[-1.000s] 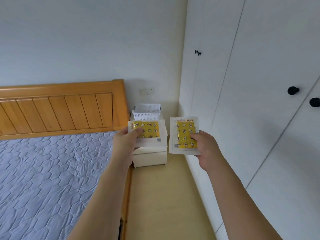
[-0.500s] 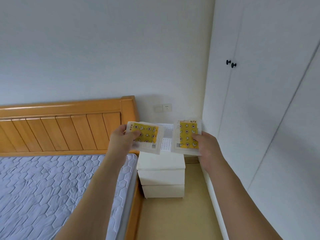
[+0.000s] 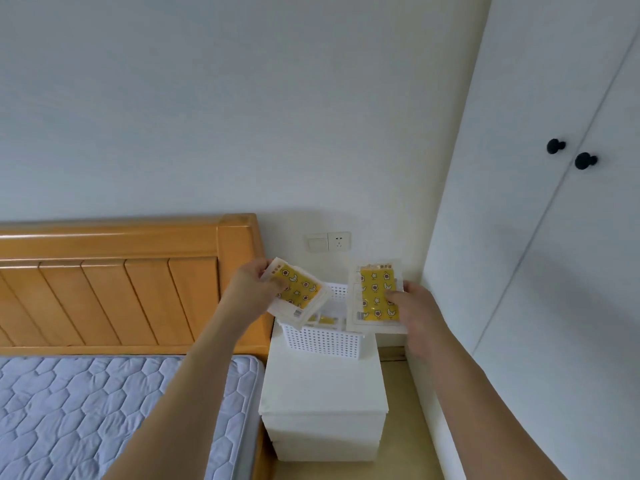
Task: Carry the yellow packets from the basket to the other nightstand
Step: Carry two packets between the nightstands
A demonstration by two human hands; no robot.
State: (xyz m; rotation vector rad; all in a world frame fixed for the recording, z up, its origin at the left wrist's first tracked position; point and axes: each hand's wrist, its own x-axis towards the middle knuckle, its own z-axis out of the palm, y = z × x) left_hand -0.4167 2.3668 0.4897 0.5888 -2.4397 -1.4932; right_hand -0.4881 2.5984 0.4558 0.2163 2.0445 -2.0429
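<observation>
So we've got a stack of packets in each hand, held up over the basket (image 3: 323, 341).

Our left hand (image 3: 251, 289) grips the left stack (image 3: 298, 294) by its upper left corner, fingers curled round the edge, and it's tilted down to the right with its low end hanging over the basket's left rim. Our right hand (image 3: 414, 306) pinches the right stack (image 3: 377, 297), thumb on the yellow front, and that one's held pretty much upright just right of the basket. More packets (image 3: 323, 319) lie inside the basket. It sits at the back of the white nightstand (image 3: 323, 386), wedged between the bed (image 3: 114, 403) with its wooden headboard (image 3: 117, 282) and the wardrobe (image 3: 540, 237).
</observation>
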